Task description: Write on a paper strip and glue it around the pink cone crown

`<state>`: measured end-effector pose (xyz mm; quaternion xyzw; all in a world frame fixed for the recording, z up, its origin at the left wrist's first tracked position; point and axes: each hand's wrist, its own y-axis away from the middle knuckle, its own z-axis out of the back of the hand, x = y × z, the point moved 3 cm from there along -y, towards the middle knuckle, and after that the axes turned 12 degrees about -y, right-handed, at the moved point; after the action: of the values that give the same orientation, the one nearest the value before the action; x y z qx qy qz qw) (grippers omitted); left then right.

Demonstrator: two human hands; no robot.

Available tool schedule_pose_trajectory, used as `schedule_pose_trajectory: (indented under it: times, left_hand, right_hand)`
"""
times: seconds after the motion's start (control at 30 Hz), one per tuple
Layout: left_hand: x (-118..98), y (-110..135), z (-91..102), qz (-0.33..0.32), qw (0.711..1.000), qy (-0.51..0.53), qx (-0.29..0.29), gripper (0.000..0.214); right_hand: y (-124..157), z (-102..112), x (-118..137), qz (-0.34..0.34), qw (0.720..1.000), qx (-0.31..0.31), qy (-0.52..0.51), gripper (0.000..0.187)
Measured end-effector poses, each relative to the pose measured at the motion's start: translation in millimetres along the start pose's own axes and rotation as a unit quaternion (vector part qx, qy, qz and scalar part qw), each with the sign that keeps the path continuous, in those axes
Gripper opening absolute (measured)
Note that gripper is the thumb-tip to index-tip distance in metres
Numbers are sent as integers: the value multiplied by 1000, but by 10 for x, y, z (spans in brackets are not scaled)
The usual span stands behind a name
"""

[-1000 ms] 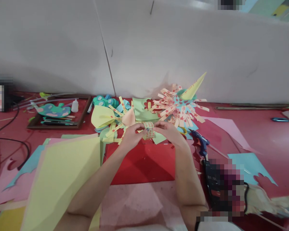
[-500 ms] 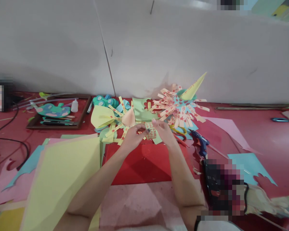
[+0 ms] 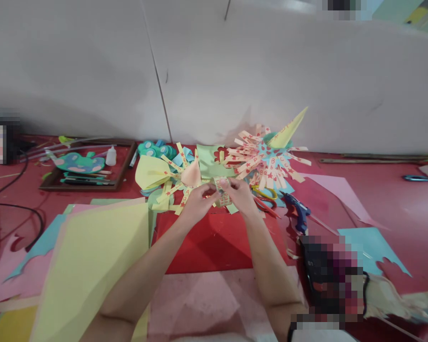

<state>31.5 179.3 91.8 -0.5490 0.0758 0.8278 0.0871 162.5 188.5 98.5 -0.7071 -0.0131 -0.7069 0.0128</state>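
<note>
My left hand (image 3: 200,200) and my right hand (image 3: 240,194) meet above the red sheet (image 3: 209,244). Both are closed on a small pale-yellow roll with red lettering (image 3: 222,199), gripping it from either side with fingers and thumbs. Whether it is rolled paper or tape I cannot tell. Just beyond my left hand is a yellow paper piece with spread strips and a peach cone (image 3: 190,175). Behind my right hand stands a paper figure with many printed strips (image 3: 269,164) and a tall yellow cone (image 3: 288,130). Scissors with yellow and red handles (image 3: 266,194) lie beside my right wrist.
A blue glue gun (image 3: 299,211) lies to the right, near blue paper (image 3: 369,247) and pink paper (image 3: 331,190). Large yellow sheets (image 3: 96,266) cover the left. Behind them, a dark-framed tray (image 3: 123,175) holds a green cutout, a small white bottle and pens. A grey wall (image 3: 214,71) rises behind.
My right thumb and fingers have moved down and left onto the front of the roll. My left hand stays about where it was.
</note>
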Motion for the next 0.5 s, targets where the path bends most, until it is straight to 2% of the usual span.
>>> schedule_pose_trajectory:
  times: [0.3, 0.5]
  left_hand:
    - [30, -12, 10, -5, 1000, -1, -19, 20]
    - [43, -14, -6, -14, 1000, 2, -16, 21]
  right_hand:
    - [6, 20, 39, 21, 998, -29, 48, 47]
    - [12, 15, 44, 42, 998, -10, 55, 45]
